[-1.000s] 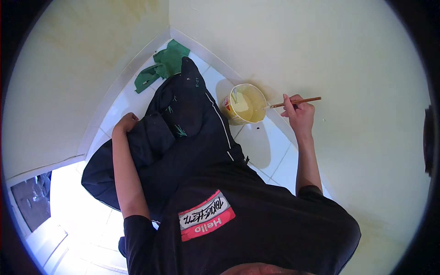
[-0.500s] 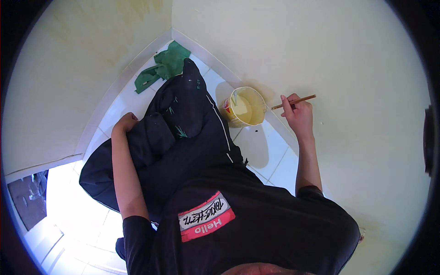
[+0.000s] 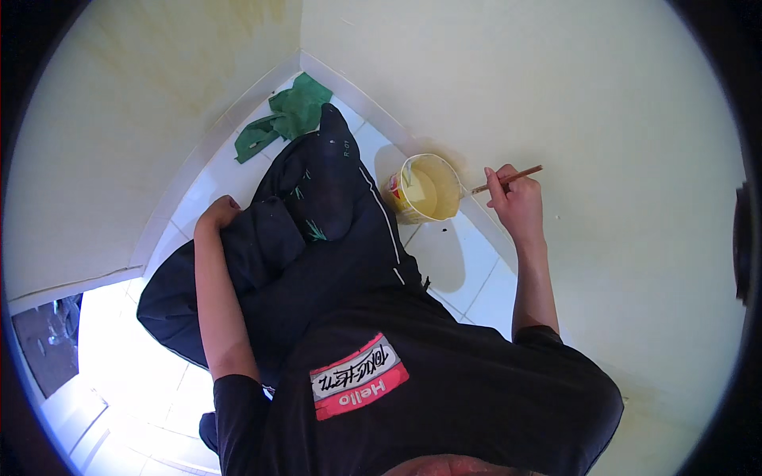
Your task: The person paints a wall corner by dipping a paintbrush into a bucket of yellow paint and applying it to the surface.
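Note:
My right hand (image 3: 517, 202) is closed on the brown handle of a slim paintbrush (image 3: 527, 172). Its pale tip is close to the right rim of a paint tub (image 3: 409, 209); whether the two touch I cannot tell. Cream-yellow paint (image 3: 418, 193) fills part of the tub, which stands on the floor by the wall. Over at the left, my left hand (image 3: 217, 213) lies against my dark trousers with its fingers curled in. What it may hold is hidden.
Two pale walls meet in a corner ahead, with a skirting board (image 3: 373, 111) along the white tiled floor (image 3: 476, 297). A crumpled green cloth (image 3: 298, 109) lies in that corner. My bent legs (image 3: 317, 230) occupy the middle, close to the tub. Bright light falls at the lower left.
The paintbrush has shifted slightly left and down, its tip nearer the tub's rim. My left hand rests in the same place.

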Motion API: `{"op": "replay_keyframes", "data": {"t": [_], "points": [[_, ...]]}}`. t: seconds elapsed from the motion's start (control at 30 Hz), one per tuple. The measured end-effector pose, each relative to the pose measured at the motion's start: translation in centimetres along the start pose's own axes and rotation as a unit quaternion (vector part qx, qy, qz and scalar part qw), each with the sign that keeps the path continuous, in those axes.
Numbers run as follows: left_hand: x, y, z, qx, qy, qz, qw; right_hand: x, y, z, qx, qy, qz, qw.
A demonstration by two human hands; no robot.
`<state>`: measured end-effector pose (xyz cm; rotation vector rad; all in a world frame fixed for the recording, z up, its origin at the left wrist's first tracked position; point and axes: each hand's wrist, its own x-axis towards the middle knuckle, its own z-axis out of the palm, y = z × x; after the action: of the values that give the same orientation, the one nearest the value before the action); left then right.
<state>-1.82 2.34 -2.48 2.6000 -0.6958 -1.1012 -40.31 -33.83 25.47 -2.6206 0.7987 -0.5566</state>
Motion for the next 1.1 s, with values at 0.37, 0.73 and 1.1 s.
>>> {"op": "replay_keyframes", "data": {"t": [0.37, 0.73, 1.1], "points": [[0.2, -0.5, 0.1, 0.001, 0.009, 0.008, 1.0, 0.6, -0.8, -3.2, 0.172, -0.132, 0.112, 0.97], [-0.5, 0.7, -0.2, 0.008, 0.005, 0.009, 1.0, 0.6, -0.1, -4.7, 0.128, -0.219, 0.134, 0.958], [0.1, 0.8, -0.6, -0.006, -0.015, 0.003, 1.0, 1.4, 0.1, -5.6, 0.143, -0.212, 0.109, 0.961]]}}
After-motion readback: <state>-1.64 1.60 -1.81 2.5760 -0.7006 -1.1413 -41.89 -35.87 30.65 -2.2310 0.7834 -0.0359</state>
